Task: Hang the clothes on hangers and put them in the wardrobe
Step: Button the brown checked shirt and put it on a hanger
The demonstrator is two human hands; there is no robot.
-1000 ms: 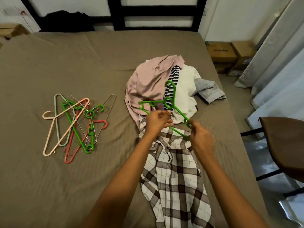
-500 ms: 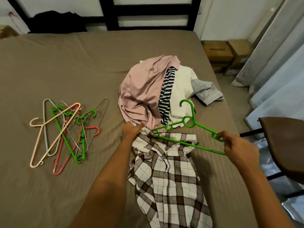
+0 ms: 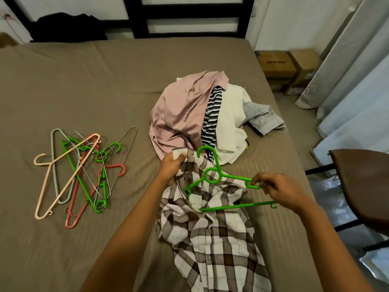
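A brown-and-white plaid shirt (image 3: 219,239) lies on the bed in front of me, collar end away from me. My left hand (image 3: 171,165) grips the shirt's collar and lifts it. My right hand (image 3: 280,191) holds the right shoulder of a green plastic hanger (image 3: 219,178). The hanger's left end sits inside the raised collar opening, and its hook points up toward the clothes pile (image 3: 202,116) of pink, striped, white and grey garments behind the shirt.
Several spare hangers (image 3: 82,169) in green, pink, peach, grey and wire lie in a heap on the left of the brown bed (image 3: 88,81). Cardboard boxes (image 3: 288,66) and curtains stand at the right, with a brown chair (image 3: 362,186) close by. A black headboard is at the far end.
My left hand took hold of the collar and raised it. My right hand brought the hanger leftward, and its left end went into the collar opening.
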